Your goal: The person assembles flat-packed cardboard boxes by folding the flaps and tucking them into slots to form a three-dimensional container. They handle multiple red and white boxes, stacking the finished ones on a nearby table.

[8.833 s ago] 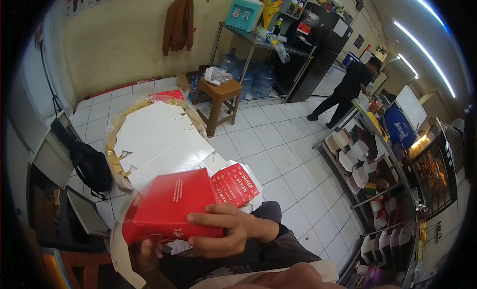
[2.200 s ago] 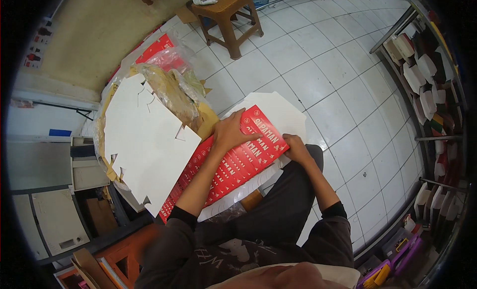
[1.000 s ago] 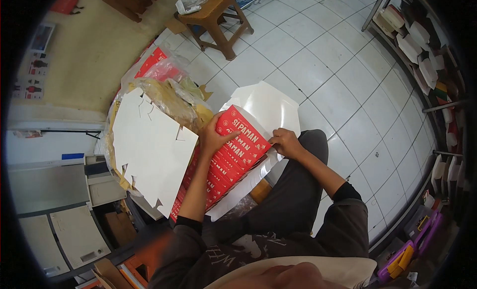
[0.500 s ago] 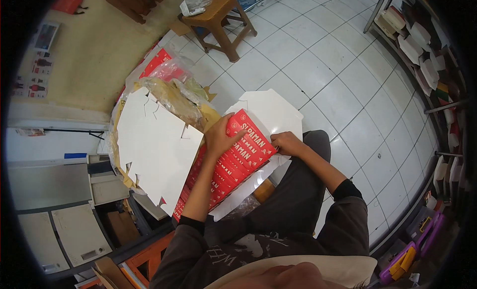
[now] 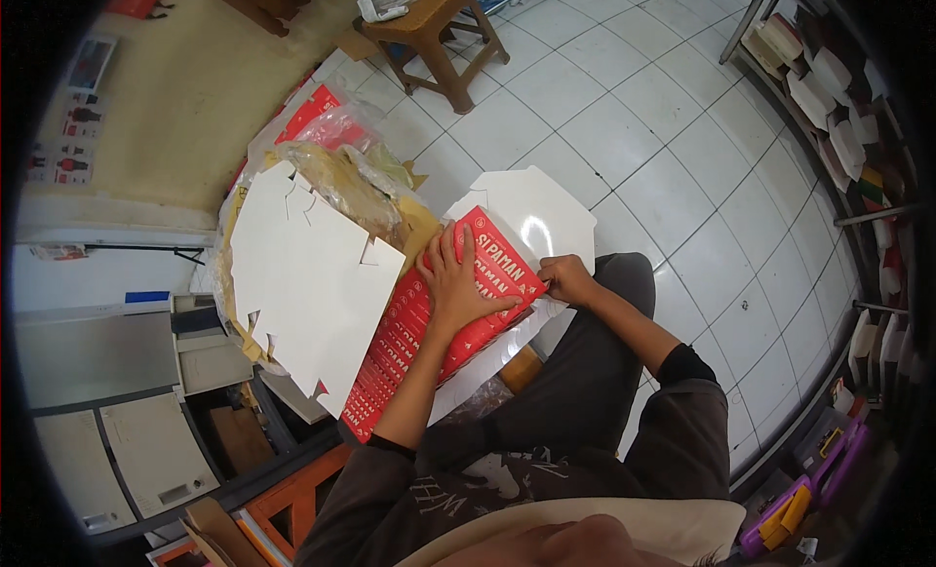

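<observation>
A long row of red cardboard boxes [image 5: 405,343] with white print, nested tightly together, lies slantwise in front of me beside my lap. My left hand [image 5: 456,286] rests across the top of the row, fingers spread and thumb pointing right. At the row's right end, my right hand [image 5: 565,279] has its fingers closed on the corner of the end box; the fingertips are partly hidden. Beyond that end, a flat white cardboard sheet [image 5: 536,211] lies partly under the row. Another white die-cut sheet [image 5: 302,274] with slits lies to the left, against the boxes.
A plastic-wrapped brown bundle [image 5: 341,192] sits behind the left sheet. On the tiled floor [image 5: 682,177] stands a brown stool [image 5: 429,26] with a plastic bag on it. Shelves of folded cardboard [image 5: 814,109] line the right side, with a purple and yellow case [image 5: 785,518] below. Cabinets [image 5: 156,450] stand left.
My left hand has shifted from the far edge of the boxes onto their top, its fingers now spread. My right hand stays at the same corner.
</observation>
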